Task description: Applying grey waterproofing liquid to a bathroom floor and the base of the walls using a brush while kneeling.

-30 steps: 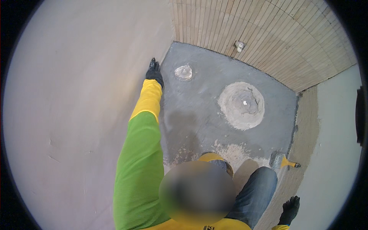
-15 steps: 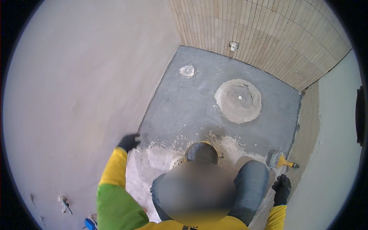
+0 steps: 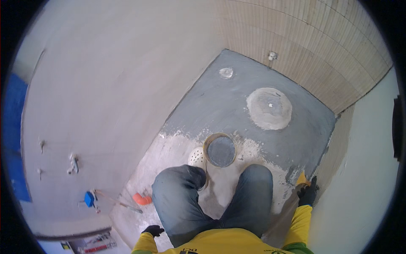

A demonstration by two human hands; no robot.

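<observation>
Left hand (image 3: 153, 230) withdrawn, right hand (image 3: 307, 195) apparently on brush (image 3: 302, 179)

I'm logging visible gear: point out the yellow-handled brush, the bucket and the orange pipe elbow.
Yellow-handled brush (image 3: 302, 179), head view: yellow handle.
Bucket (image 3: 205, 148), head view: left rim.
Orange pipe elbow (image 3: 141, 200), head view: its bend.

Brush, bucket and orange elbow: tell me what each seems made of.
Brush handle: possibly plastic or painted wood, flat yellow-orange; the grey-smeared head is too unclear to tell. Bucket: likely plastic, from its thin, dull yellowish wall, though painted metal isn't excluded. Orange elbow: probably moulded plastic, given the even colour and smooth, faintly shiny curve.
</observation>
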